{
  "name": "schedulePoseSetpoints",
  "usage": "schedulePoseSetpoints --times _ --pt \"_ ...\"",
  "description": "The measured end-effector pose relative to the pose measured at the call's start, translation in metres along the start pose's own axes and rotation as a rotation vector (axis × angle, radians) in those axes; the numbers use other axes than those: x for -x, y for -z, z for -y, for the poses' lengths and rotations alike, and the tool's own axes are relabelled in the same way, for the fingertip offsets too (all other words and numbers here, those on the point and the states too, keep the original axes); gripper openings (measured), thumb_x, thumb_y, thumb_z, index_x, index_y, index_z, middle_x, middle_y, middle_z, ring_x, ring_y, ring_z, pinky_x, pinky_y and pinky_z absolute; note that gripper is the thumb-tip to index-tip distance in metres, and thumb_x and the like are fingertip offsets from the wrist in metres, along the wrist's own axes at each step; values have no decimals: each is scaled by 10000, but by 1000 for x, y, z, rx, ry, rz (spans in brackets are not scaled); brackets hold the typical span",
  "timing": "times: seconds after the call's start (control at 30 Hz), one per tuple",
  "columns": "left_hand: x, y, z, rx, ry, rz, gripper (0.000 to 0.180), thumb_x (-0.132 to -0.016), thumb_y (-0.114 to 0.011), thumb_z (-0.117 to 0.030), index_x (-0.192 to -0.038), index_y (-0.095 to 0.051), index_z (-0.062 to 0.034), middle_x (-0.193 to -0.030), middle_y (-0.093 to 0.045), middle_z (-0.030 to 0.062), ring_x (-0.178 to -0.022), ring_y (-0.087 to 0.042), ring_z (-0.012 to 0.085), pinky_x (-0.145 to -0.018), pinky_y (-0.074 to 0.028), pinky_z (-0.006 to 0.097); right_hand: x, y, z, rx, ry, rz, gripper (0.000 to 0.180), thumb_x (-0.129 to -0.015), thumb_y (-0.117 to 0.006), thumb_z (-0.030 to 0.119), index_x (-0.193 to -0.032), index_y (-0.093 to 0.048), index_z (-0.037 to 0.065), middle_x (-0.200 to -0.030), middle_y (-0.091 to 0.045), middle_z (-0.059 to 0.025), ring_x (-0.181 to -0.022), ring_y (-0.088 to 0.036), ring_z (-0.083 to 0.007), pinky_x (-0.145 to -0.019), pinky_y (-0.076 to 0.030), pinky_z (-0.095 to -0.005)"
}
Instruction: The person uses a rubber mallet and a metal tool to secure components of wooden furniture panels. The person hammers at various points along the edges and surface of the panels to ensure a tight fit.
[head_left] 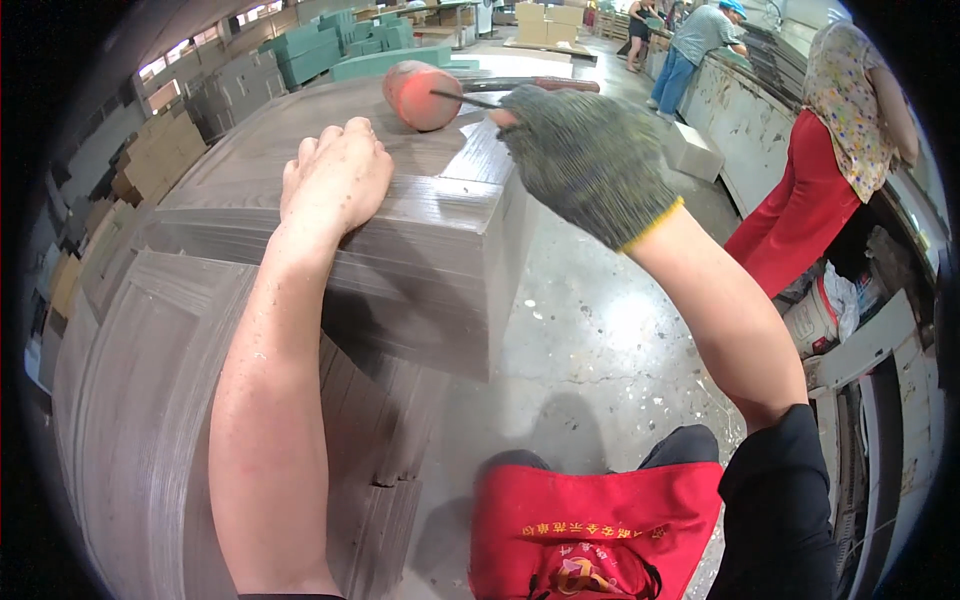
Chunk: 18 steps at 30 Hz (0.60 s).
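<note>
My bare left hand (338, 175) rests on the front part of a stack of grey wood-grain panels (415, 205). Its fingers curl under, so whatever lies beneath them is hidden. A knitted dark grey-green glove with a yellow cuff covers my right hand (590, 155), apart from a bare fingertip. That hand is closed on a thin dark rod (465, 98) pointing left across a rounded red-orange object (423, 96) on the panels; whether rod and object are joined I cannot tell. Behind the glove lies a dark curved strip with a reddish-brown end (568, 84).
More grey panels (160, 350) stand below and left of the stack. A person in red trousers (805, 190) stands at the right by a long worn bench (755, 130); another person (700, 45) leans over it farther off. A white block (693, 152) sits on the concrete floor (600, 330).
</note>
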<state>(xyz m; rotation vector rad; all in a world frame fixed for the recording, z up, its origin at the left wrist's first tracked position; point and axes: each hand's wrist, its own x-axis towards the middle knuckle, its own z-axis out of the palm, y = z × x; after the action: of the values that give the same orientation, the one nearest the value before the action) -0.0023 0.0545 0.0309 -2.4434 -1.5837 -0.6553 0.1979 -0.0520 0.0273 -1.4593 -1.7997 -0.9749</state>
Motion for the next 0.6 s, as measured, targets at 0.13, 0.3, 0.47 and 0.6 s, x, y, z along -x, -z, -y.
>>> schedulePoseSetpoints --times 0.13,0.3,0.47,0.6 --pt "2 4 2 19 24 -39 347 -968 -398 -306 -1170 -539 -61 -1265 -551 171 -1174 -495 362 -999 -382 461 -33 -11 5 58 -32 299 312 -879 -540 368 -997 -709 133 -872 -701 -132 -808 -679 -292 -707 -526 -432" --pt "4 6 3 -3 74 -36 347 -968 -401 -293 -1181 -542 -58 -1268 -550 172 -1173 -494 366 -1000 -383 461 -24 -30 18 -232 -174 33 362 -882 -569 372 -1053 -675 72 -1001 -680 -162 -951 -655 -316 -810 -515 -440" --pt "4 -4 -4 4 44 -48 328 -967 -411 -298 -1161 -550 -73 -1242 -563 175 -1156 -503 373 -988 -390 472 42 -51 84 -679 -91 -603 475 -878 -633 326 -1239 -576 22 -1260 -550 -210 -1210 -485 -432 -1064 -314 -563" --pt "7 0 -6 13 14 -78 304 -960 -420 -299 -1119 -560 -81 -1201 -580 178 -1130 -517 382 -966 -400 485 141 -54 91 -431 275 -135 544 -864 -600 313 -1291 -529 -16 -1437 -425 -166 -1357 -365 -368 -1139 -243 -531"
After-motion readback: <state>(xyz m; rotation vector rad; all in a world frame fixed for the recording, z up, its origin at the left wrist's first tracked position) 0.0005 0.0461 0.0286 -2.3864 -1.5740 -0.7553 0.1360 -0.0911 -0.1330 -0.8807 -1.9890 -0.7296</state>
